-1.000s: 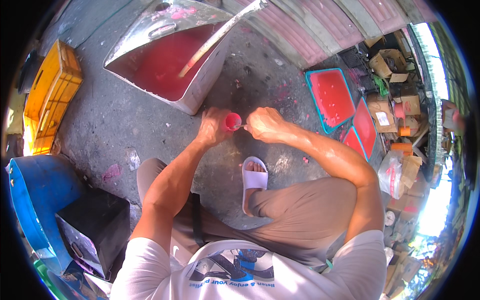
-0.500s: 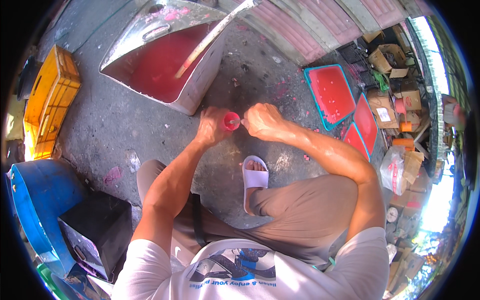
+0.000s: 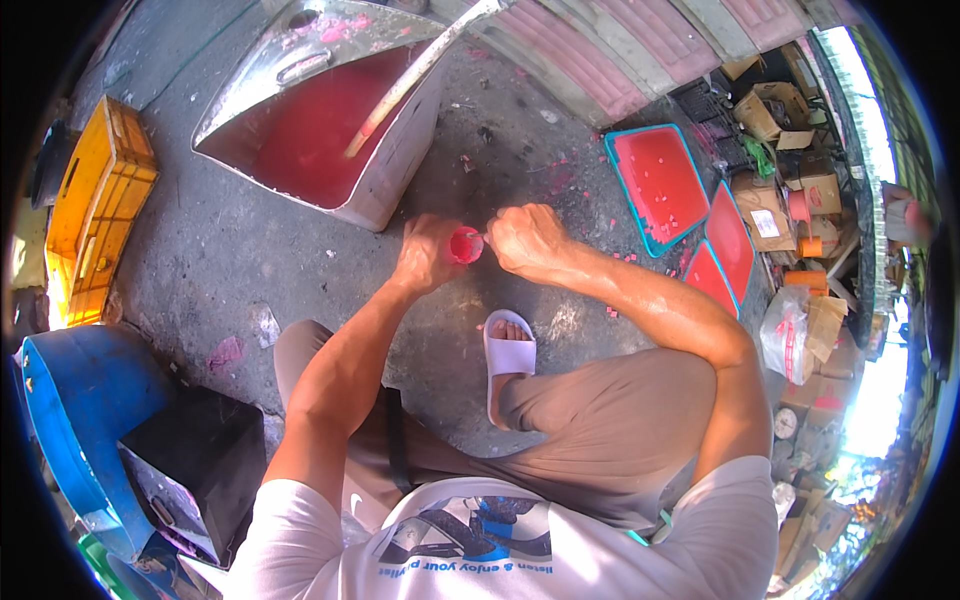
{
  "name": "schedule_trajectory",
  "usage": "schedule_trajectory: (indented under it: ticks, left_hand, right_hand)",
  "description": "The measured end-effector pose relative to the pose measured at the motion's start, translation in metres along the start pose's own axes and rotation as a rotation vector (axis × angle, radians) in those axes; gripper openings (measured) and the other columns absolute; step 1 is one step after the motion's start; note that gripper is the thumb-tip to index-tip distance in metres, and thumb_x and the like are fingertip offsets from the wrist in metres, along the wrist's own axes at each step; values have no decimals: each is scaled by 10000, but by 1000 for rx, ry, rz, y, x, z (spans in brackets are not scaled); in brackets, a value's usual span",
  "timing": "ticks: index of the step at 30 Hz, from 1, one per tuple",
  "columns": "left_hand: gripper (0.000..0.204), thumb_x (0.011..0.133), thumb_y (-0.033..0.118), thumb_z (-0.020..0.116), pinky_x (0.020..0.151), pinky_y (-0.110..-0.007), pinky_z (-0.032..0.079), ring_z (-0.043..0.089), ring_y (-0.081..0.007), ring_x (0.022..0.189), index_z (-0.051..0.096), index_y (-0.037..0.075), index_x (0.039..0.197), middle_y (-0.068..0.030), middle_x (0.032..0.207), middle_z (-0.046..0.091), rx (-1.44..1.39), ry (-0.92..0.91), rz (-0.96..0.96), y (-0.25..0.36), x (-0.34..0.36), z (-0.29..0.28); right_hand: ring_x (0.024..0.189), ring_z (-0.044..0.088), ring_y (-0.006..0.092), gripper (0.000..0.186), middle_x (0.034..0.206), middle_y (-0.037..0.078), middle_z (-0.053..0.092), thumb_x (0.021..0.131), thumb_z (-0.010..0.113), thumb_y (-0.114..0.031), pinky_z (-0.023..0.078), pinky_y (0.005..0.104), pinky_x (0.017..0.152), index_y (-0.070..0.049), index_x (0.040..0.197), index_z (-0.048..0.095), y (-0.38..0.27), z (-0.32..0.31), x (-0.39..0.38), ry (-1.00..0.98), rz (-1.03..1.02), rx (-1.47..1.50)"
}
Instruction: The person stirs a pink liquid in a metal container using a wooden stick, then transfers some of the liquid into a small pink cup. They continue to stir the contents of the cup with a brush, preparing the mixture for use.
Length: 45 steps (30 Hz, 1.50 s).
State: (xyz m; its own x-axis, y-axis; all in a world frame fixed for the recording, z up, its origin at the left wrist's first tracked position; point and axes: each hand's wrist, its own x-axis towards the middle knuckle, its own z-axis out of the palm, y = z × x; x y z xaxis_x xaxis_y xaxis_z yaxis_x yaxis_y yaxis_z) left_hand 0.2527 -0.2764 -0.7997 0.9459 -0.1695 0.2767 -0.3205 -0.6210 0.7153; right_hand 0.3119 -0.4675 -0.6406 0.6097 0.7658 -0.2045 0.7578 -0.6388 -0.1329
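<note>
My left hand (image 3: 425, 252) is closed around a small pink-red cup (image 3: 465, 246), its mouth facing up and its inside coated red. Just to the right, my right hand (image 3: 527, 240) is in a fist, gripping a thin greyish tool whose visible end reaches into the cup. My fingers hide the rest of that tool, so its kind is unclear. Beyond my hands stands a large metal bin (image 3: 380, 195) with red liquid (image 3: 300, 150) in it. A long pale pole (image 3: 420, 80) with a reddened lower end slants into this liquid.
At right lie teal-edged trays (image 3: 655, 190) with red contents, near piled cardboard boxes (image 3: 775, 115). A yellow crate (image 3: 105, 200), a blue barrel (image 3: 85, 400) and a black box (image 3: 195, 460) stand at left. My sandalled foot (image 3: 510, 355) rests on the grey floor below my hands.
The thin tool's end has shifted within the cup toward its right rim, and less of it shows. Both hands have stayed almost in place. The whole view has shifted slightly.
</note>
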Motion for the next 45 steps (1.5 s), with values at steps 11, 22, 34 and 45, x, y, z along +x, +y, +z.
schedule_trajectory:
  ticks: [11, 22, 34, 45]
  left_hand:
    - [649, 620, 200, 931, 1061, -511, 441, 642, -349, 1160, 723, 106, 1228, -105, 1155, 750, -5, -31, -12, -4, -1, 1]
    - [662, 625, 199, 925, 1071, -507, 434, 631, -348, 1188, 716, 107, 1246, -109, 1182, 744, 16, -12, -6, -1, 2, 7]
    - [648, 632, 210, 937, 1074, -507, 430, 628, -346, 1180, 721, 119, 1237, -102, 1163, 743, 9, -35, -36, 4, 2, 0]
    - [637, 617, 200, 940, 1067, -502, 439, 620, -362, 1171, 725, 121, 1213, -110, 1156, 737, -3, -18, -6, -7, 0, 8]
  right_hand:
    - [771, 728, 513, 323, 790, 299, 716, 956, 705, -257, 587, 582, 693, 19, 805, 781, 4, 6, 1, -110, 84, 88]
    - [804, 759, 488, 219, 832, 293, 746, 867, 681, -166, 619, 555, 719, 21, 807, 777, 6, -3, -5, -118, 107, 44]
    - [812, 725, 524, 329, 821, 310, 720, 973, 686, -249, 584, 583, 738, 49, 862, 774, 11, -9, -3, -159, 94, 106]
    - [822, 734, 515, 306, 822, 327, 716, 955, 671, -234, 585, 590, 736, 36, 857, 776, 8, -14, -1, -71, 29, -21]
